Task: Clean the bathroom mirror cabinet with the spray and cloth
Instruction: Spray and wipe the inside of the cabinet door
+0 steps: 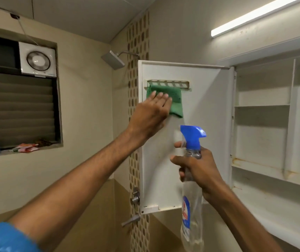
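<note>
cloth (165, 96) on door (200, 124), left of cabinet (265, 135)

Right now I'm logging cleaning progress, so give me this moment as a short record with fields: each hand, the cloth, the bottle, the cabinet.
left hand: left hand presses flat on the cloth
cloth: green cloth against the inside of the open cabinet door, just under the slotted holder
right hand: right hand grips the spray bottle
bottle: clear spray bottle, blue nozzle toward the door
cabinet: shelves bare, rusty stains along a lower shelf
</note>
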`<control>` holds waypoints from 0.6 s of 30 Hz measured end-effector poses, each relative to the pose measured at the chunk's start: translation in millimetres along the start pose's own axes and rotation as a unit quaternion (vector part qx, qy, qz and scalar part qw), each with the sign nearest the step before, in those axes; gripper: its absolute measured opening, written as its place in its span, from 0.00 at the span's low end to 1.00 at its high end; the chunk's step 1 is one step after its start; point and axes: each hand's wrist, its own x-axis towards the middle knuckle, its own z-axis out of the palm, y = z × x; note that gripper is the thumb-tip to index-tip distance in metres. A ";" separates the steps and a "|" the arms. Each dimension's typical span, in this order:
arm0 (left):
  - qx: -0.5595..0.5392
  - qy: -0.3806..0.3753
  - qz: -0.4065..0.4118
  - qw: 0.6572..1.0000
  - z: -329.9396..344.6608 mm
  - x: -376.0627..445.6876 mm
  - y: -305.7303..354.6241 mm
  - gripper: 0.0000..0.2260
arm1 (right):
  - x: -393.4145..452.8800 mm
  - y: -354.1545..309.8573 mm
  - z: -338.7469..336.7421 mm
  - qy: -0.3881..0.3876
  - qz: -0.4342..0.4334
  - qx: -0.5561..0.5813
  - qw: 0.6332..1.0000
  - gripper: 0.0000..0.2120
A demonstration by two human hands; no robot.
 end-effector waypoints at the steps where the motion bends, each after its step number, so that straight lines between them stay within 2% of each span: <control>1: -0.005 -0.009 -0.004 1.000 6.7 -5.0 -2.3 0.25 | 7.1 -2.8 5.1 -0.007 -0.001 -0.001 1.000 0.16; 5: -0.065 0.046 -0.074 0.994 15.1 -10.5 -1.9 0.24 | 26.6 -5.4 20.9 -0.015 0.007 -0.002 1.000 0.20; 10: -0.073 0.033 -0.102 0.992 4.3 -6.0 -0.5 0.19 | 40.4 -2.5 25.9 0.005 0.024 -0.010 1.000 0.12; 18: -0.079 -0.001 -0.121 0.990 11.7 -24.4 9.8 0.17 | 33.4 11.8 23.5 0.011 0.029 -0.048 0.998 0.12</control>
